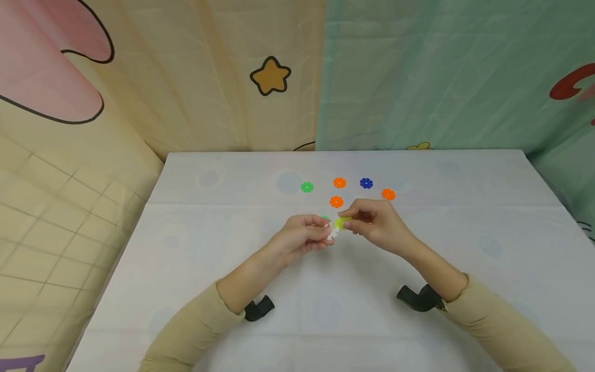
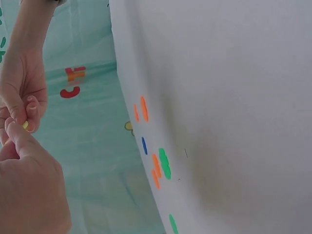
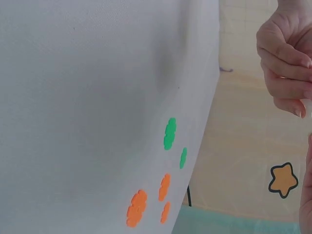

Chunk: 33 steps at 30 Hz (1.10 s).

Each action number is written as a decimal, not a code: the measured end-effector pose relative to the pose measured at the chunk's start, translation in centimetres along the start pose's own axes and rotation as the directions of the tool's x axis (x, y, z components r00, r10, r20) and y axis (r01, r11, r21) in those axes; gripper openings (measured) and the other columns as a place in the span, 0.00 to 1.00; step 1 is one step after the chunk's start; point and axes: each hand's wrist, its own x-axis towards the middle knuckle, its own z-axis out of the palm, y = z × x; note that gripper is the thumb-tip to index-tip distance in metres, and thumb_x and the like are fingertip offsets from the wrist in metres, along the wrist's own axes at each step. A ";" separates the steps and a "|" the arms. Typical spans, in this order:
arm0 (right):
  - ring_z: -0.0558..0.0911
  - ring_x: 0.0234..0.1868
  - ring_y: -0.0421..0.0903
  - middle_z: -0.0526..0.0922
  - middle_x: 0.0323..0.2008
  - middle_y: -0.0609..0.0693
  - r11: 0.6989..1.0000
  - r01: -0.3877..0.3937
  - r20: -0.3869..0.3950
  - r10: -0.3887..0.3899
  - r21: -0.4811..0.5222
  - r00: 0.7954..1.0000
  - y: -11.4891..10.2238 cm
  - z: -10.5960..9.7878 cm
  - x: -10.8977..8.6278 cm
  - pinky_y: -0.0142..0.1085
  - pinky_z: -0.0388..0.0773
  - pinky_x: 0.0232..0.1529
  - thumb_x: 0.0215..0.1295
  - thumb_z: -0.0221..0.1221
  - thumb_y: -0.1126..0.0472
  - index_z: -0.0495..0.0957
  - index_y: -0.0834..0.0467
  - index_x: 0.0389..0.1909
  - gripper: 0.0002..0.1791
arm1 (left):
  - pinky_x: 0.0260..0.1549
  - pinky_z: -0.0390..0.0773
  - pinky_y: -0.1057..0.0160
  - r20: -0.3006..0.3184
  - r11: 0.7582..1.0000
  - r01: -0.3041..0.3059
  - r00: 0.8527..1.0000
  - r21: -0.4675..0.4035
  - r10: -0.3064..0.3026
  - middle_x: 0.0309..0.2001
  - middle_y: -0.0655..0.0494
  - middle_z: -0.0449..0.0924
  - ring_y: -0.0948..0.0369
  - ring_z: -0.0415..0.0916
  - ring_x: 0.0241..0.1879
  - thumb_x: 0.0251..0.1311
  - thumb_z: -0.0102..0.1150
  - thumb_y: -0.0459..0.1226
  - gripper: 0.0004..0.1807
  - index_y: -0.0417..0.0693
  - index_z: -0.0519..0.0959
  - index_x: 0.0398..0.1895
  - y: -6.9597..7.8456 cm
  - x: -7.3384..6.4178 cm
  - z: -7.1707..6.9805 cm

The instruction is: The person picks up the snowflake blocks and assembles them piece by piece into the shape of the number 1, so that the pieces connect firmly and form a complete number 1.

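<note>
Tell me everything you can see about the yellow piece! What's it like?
The yellow piece is small, bright and slightly greenish, and looks like plastic. The right hand pinches it between thumb and finger, up above the white table. Fingers cover part of it, so its full outline is hidden. Its edge is right up against the white piece in the left hand, but whether the two are slotted together is too small to tell.
</note>
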 end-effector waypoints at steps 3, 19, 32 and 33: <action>0.73 0.19 0.46 0.78 0.22 0.46 0.999 0.047 -0.008 -0.047 -0.017 0.999 0.0 0.3 0.1 0.30 0.73 0.20 0.50 0.62 0.79 0.81 0.64 0.33 0.10 | 0.26 0.78 0.72 -0.005 1.000 -0.003 1.000 -0.006 0.003 0.27 0.52 0.78 0.63 0.80 0.23 0.61 0.53 0.25 0.05 0.32 0.72 0.40 -0.1 0.0 0.0; 0.74 0.19 0.44 0.80 0.24 0.52 0.999 -0.040 0.010 0.040 0.009 0.999 0.5 1.1 0.3 0.32 0.73 0.19 0.53 0.63 0.76 0.82 0.63 0.33 0.08 | 0.25 0.78 0.73 -0.007 0.999 -0.015 1.000 -0.030 0.014 0.26 0.52 0.78 0.63 0.79 0.22 0.61 0.52 0.25 0.02 0.35 0.72 0.36 -0.6 -0.1 -0.6; 0.81 0.29 0.43 0.83 0.33 0.60 0.985 -0.126 0.146 0.109 0.116 0.983 1.3 0.0 0.3 0.37 0.81 0.36 0.60 0.56 0.75 0.79 0.69 0.44 0.11 | 0.33 0.79 0.71 0.093 1.000 0.001 0.996 0.022 -0.003 0.33 0.52 0.80 0.62 0.79 0.29 0.65 0.50 0.29 0.10 0.36 0.70 0.48 -0.3 0.2 -1.8; 0.81 0.30 0.43 0.82 0.33 0.60 0.985 -0.124 0.148 0.106 0.118 0.983 1.4 0.0 0.3 0.36 0.80 0.36 0.61 0.56 0.75 0.79 0.69 0.44 0.11 | 0.33 0.79 0.70 0.098 1.000 0.005 0.995 0.027 -0.008 0.33 0.52 0.80 0.62 0.80 0.29 0.65 0.50 0.29 0.11 0.36 0.70 0.49 -0.3 0.3 -1.8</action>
